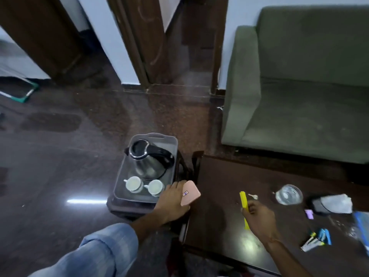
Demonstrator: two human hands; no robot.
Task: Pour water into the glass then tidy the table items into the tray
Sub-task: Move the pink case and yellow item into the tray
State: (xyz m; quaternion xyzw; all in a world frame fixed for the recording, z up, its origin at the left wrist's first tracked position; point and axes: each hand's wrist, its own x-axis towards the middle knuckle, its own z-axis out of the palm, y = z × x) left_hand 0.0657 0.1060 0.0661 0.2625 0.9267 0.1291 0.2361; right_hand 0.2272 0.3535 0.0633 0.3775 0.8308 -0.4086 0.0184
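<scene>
A grey plastic tray point(171, 140) sits on a small stool left of the dark table point(219, 176). It holds a steel kettle point(148, 158) with a black handle and two white cups point(134, 183). My left hand point(171, 200) grips a pink phone-like case point(190, 192) at the tray's right edge. My right hand point(259, 218) holds a yellow ruler-like strip point(243, 198) above the table. A clear glass point(289, 194) with water stands upright further right on the table.
A small key point(253, 196) lies beside the yellow strip. On the table's right end lie a dark case with crumpled white paper point(337, 202), a purple bit point(309, 213), blue clips and markers point(317, 239). A green sofa point(299, 86) stands behind. My knee point(99, 250) is at lower left.
</scene>
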